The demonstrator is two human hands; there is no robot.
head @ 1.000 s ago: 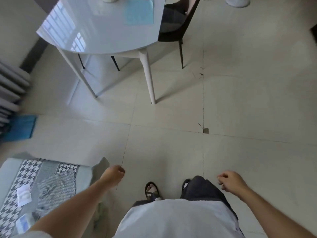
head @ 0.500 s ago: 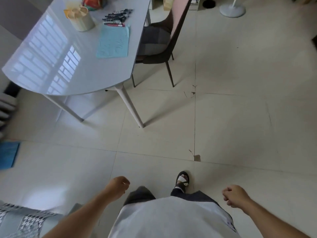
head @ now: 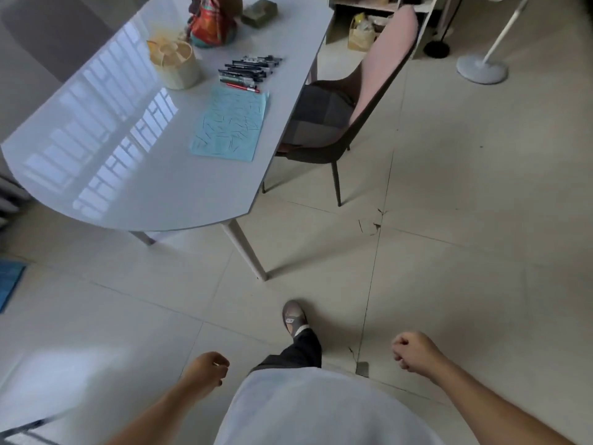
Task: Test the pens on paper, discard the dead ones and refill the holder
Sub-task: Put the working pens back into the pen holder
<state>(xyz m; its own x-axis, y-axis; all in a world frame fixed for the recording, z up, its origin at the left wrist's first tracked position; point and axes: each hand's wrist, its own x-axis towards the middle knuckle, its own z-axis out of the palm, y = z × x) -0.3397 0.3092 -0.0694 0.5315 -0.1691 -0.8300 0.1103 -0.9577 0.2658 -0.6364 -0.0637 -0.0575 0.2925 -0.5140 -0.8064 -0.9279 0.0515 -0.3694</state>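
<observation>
A: Where are the pens from the fingers?

B: Well ahead of both hands, up on the table, and a little to the left. They lie in a row just beside the holder, on its right, and just beyond the far edge of the blue paper.

A: How do they lie?

B: Side by side, each long axis running across, left to right, slightly tilted.

A: And the fingers?

B: The left hand has fingers curled loosely inward and holds nothing. The right hand is the same, curled and empty. Both hang low beside the body, well apart from the table.

A: Which hand is nearer?

B: I judge the right one nearer to the pens; the left one is nearer to the holder. First the person must walk closer, beside the chair.
</observation>
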